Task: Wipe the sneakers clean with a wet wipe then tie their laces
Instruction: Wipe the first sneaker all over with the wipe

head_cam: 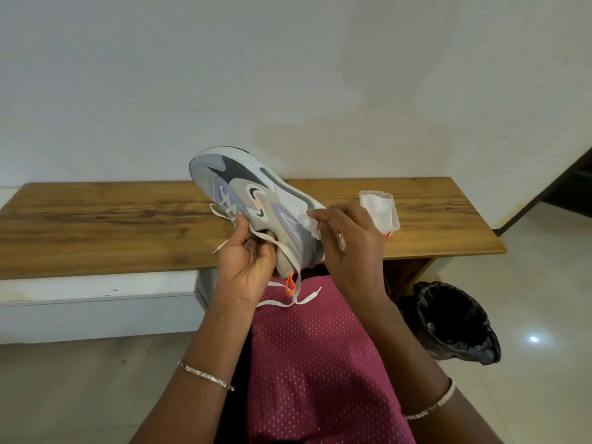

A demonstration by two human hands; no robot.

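A grey, beige and white sneaker is held up over the wooden bench, tilted on its side with the toe pointing up and to the left. My left hand grips it at the collar by the tongue. Its white laces hang loose and untied over my lap, beside an orange heel loop. My right hand presses a crumpled white wet wipe against the heel side of the sneaker. Only one sneaker is in view.
A wooden bench runs across in front of a white wall. An open pack of wet wipes lies on the bench to the right. A bin lined with a black bag stands on the tiled floor at my right.
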